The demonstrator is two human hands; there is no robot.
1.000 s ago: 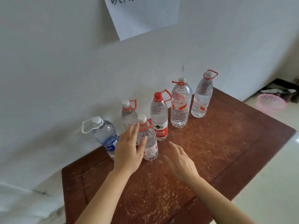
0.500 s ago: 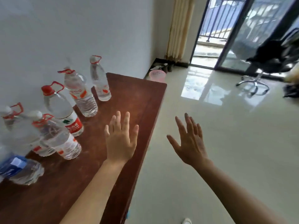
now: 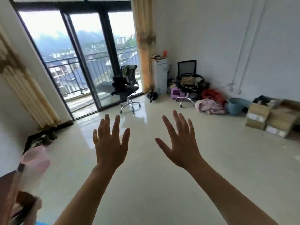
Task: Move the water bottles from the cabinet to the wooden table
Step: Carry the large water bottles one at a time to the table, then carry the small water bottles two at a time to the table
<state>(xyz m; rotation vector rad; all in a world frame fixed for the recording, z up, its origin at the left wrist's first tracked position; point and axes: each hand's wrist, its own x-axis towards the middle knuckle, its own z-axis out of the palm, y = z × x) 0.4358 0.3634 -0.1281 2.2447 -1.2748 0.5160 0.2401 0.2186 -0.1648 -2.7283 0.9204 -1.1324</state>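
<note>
Out in front of the camera, above the glossy pale floor, both hands are raised with backs to the lens. The left hand has its fingers straight and slightly fanned and grips nothing. The right hand is spread wider, thumb splayed out to the left, and is likewise empty. The two are apart, touching neither each other nor any object.

Only a brown sliver of the table shows, cut off by the lower left edge. A pale translucent smear crosses it. Whether that is a water bottle cannot be told, as motion blur wipes out its outline. Just above it a pink blurred shape sits near the wall, too soft to name.

Farther off, a black office chair stands on the floor before the glass doors, with a tan curtain to its right. A second chair in the corner is half buried under a heap of bags and cloth. Right of that heap come a blue bucket and cardboard boxes, the last of them clipped by the right edge.
</note>
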